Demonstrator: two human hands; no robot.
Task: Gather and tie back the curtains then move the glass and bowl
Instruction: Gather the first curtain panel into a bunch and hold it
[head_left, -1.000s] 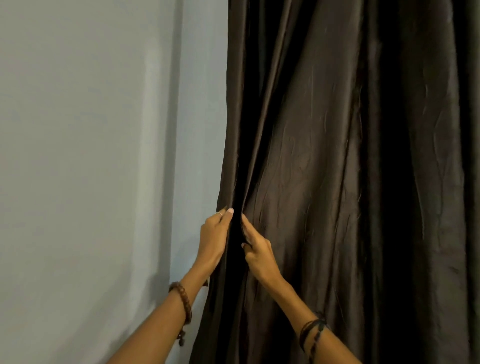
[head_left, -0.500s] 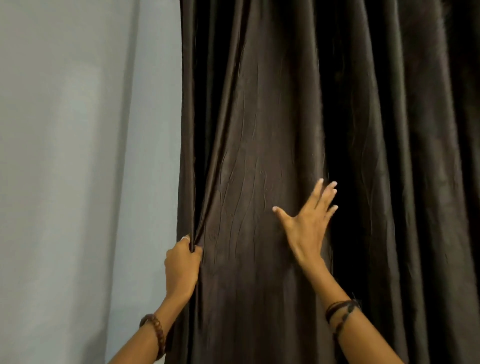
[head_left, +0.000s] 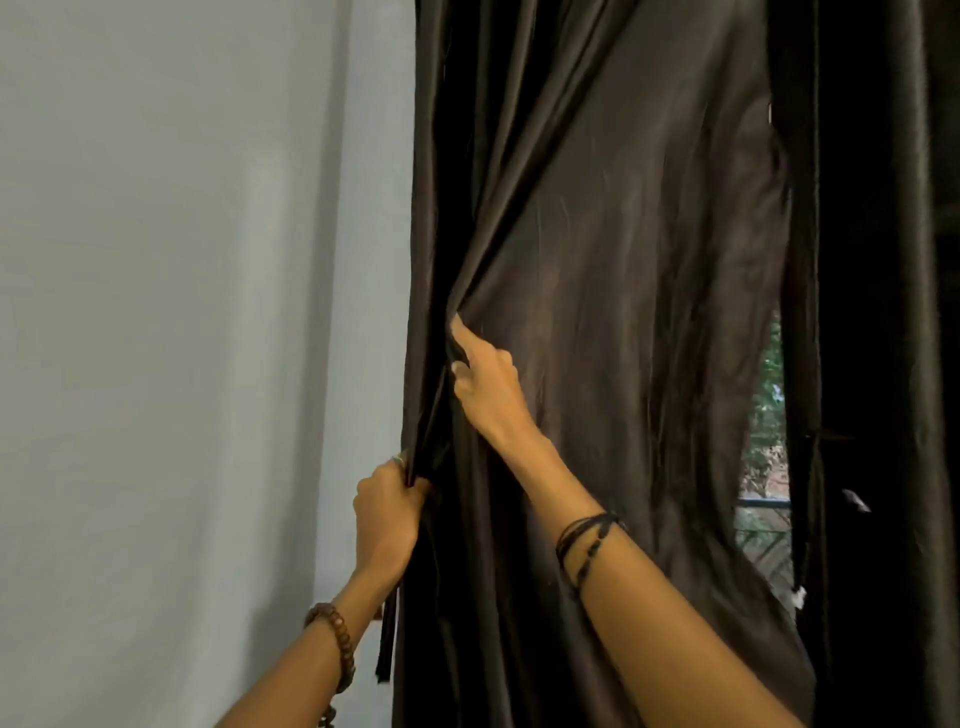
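Head view, our entries:

Curtain, near panel (head_left: 623, 312): dark brown, slightly shiny cloth. We find it hanging in front of us and filling the middle of the view, with folds running up from where our hands grip it.

Curtain, far panel (head_left: 883, 364): a second dark panel at the right edge, nearly black in shadow. It hangs apart from the near panel.

Gap between panels (head_left: 763, 467): a narrow opening low on the right. Through it we see green leaves and what looks like a railing, too small to make out further.

Left hand (head_left: 387, 519): closed in a fist around the left edge of the near panel, low down, with the bunched cloth passing through the fingers. A ring shows on one finger.

Right hand (head_left: 485, 379): higher than the left and just right of the same edge. The thumb and fingers pinch a fold of the near panel, and the cloth draws tight from that pinch toward the upper right.

Beaded bracelet (head_left: 337, 644): brown wooden beads on our left wrist.

Cord bracelets (head_left: 584, 540): several dark cords on our right wrist.

Wall (head_left: 182, 312): plain pale grey-blue, left of the curtain.

Glass and bowl: we cannot see either here.
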